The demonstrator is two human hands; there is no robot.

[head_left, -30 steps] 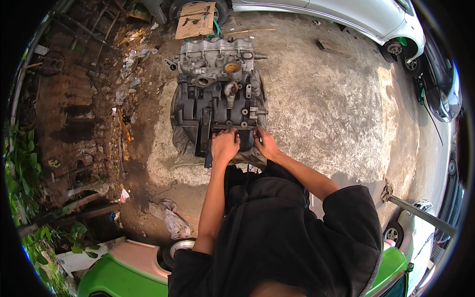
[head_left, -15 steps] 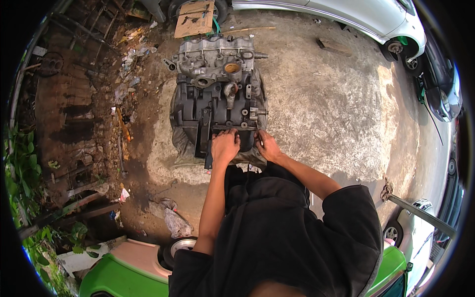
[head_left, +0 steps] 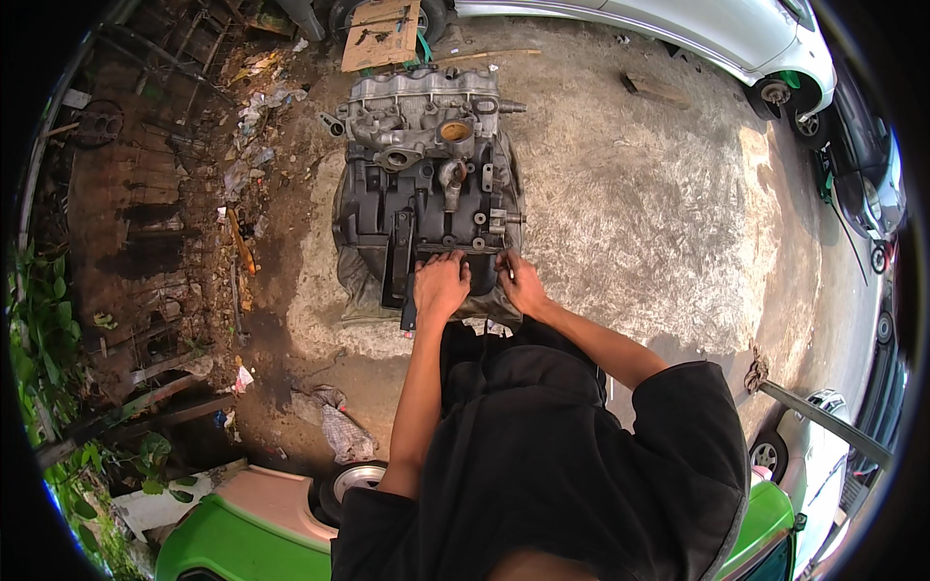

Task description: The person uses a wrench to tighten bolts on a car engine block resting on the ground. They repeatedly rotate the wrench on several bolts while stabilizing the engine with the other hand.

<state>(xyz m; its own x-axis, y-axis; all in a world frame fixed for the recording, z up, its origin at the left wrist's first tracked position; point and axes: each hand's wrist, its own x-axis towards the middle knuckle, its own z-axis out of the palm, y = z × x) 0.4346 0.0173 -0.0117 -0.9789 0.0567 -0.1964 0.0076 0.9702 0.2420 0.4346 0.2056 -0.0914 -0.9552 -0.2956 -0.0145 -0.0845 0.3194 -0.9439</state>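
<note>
A car engine lies before me, its silver cylinder head (head_left: 421, 95) at the far end and its dark block (head_left: 373, 208) nearer. At the near end, the black oil pan (head_left: 480, 279) meets the block along a flange. My left hand (head_left: 443, 284) rests on that flange, fingers laid over the edge and holding nothing. To its right, my right hand (head_left: 521, 284) is at the flange's right corner, thumb and fingers curled together. Whatever is between those fingertips is too small to make out. A long black bracket (head_left: 395, 261) stands just left of my left hand.
A dark cloth (head_left: 356, 290) lies under the engine on rough concrete. Litter and dirt (head_left: 254, 165) cover the left side. Beyond the engine is a sheet of cardboard (head_left: 381, 39). A silver car (head_left: 697, 34) stands far right, and a green car (head_left: 247, 537) is behind me.
The fingers of my right hand have shifted slightly at the flange corner. My left hand and the engine stay in place.
</note>
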